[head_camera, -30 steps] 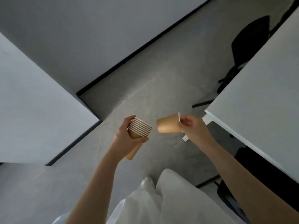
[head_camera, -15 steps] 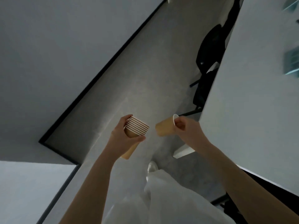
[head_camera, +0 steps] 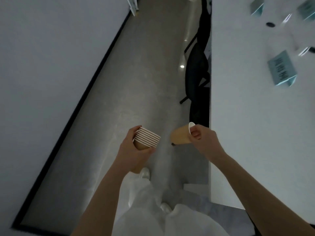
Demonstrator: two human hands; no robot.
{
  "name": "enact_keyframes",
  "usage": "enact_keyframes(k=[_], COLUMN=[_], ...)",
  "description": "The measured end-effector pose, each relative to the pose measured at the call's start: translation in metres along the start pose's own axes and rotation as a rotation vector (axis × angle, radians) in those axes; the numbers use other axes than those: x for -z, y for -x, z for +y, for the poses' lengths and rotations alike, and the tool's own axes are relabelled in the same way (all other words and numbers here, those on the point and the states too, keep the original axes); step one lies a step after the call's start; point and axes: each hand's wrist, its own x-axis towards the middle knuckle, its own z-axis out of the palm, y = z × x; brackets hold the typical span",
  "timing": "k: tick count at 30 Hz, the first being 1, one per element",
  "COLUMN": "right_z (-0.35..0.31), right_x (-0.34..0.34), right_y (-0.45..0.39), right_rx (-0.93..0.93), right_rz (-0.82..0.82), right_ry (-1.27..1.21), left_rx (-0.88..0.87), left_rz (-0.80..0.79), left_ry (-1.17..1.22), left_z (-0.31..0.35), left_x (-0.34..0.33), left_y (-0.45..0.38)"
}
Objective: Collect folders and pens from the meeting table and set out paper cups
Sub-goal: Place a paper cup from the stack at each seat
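While the left hand [head_camera: 136,150] grips the nested stack of brown paper cups [head_camera: 147,138], the right hand [head_camera: 202,139] pinches one separated brown paper cup [head_camera: 181,136] by its rim; setting it upright on the white bench [head_camera: 247,125] appears next.

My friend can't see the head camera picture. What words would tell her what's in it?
A person's left hand holds a stack of brown paper cups, while the right hand pinches one single cup by its rim. They stand on a grey floor beside a white table.
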Motion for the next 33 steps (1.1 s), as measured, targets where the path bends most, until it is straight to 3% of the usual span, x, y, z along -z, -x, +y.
enact_keyframes(k=[9,16,28,33], right_z=[-0.003,0.036,0.136,0.164], right_x=[0.034,0.066,0.162,0.175], right_y=[-0.096,-0.161,-0.309,-0.355], right_rx=[-0.237,-0.357,-0.496,-0.389], right_rz=[0.336,0.445,0.364,0.236], right_ry=[-0.081,-0.042,0.236,0.394], left_rx=[-0.106,-0.159,-0.157,-0.139], left_rz=[-0.266,-0.411,-0.439,-0.424], left_ry=[-0.059,-0.126,-0.171,-0.182], left_z=[0.052,0.098,0.168,0.181], left_x=[0.003,-0.039,-0.131,-0.151], left_y=[-0.152,-0.231,-0.326,-0.351])
